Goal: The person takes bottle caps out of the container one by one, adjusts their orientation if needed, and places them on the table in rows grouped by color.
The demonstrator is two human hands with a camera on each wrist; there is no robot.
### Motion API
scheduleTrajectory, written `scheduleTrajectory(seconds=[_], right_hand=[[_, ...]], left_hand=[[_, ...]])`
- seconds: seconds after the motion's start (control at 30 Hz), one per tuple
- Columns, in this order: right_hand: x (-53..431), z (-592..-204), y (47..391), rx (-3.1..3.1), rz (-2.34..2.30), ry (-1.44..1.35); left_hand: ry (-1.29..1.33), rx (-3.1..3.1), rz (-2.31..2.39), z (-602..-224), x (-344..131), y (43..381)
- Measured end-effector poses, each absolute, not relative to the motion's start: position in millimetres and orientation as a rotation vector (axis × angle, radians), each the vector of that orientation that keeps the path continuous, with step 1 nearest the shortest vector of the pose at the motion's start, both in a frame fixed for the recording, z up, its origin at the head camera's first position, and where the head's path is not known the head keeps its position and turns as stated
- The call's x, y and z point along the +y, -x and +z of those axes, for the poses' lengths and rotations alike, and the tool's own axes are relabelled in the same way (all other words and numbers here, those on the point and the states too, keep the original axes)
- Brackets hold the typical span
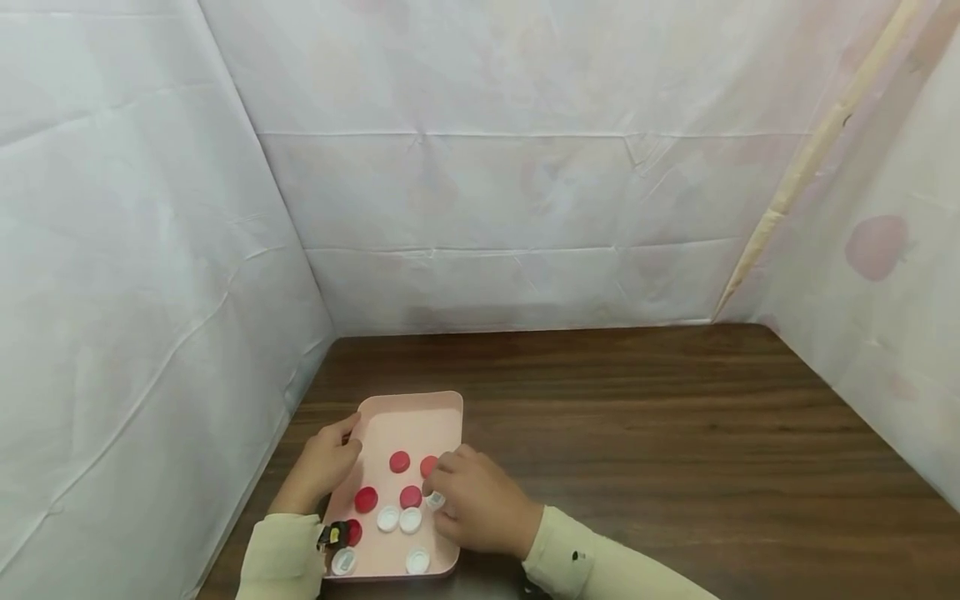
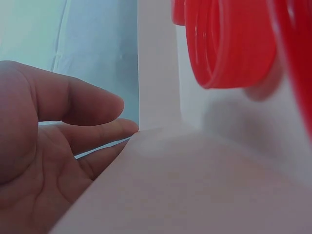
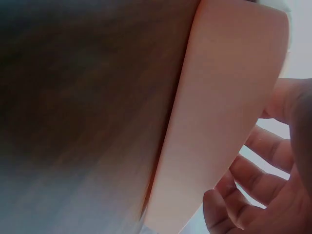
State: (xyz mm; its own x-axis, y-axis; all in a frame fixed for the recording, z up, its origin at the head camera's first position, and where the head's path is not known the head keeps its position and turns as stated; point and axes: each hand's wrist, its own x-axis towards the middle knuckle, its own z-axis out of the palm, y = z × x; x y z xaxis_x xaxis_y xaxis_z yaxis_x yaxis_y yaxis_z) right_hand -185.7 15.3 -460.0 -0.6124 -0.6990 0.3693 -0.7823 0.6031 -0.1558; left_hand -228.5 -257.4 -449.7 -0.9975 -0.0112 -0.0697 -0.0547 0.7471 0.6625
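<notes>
A pink tray (image 1: 418, 421) lies on the table, holding several red bottle caps (image 1: 400, 462) and several white bottle caps (image 1: 410, 520). My left hand (image 1: 322, 462) is at the tray's left rim; in the left wrist view its fingers (image 2: 105, 131) touch the outside of the wall. Above the tray's right side, my right hand (image 1: 483, 504) reaches down and pinches a white bottle cap (image 1: 435, 500), partly hidden by the fingers. In the right wrist view the tray wall hides the fingertips. Close to the left wrist camera is a red cap (image 2: 248, 44).
The dark wooden table (image 1: 637, 433) stretches away to the right of the tray. White sheeting (image 1: 525, 192) stands behind the table and along both sides. A beige strip (image 1: 810, 158) runs down the back right corner.
</notes>
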Motion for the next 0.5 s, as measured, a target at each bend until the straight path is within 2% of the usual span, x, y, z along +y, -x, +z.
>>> scheduleTrajectory(seconds=[0.5], right_hand=[[8.3,-461.1,186.3,-2.654,0.357,-1.203]], left_hand=[[0.107,2.891,1.012,-451.2,-252.9,231.1]])
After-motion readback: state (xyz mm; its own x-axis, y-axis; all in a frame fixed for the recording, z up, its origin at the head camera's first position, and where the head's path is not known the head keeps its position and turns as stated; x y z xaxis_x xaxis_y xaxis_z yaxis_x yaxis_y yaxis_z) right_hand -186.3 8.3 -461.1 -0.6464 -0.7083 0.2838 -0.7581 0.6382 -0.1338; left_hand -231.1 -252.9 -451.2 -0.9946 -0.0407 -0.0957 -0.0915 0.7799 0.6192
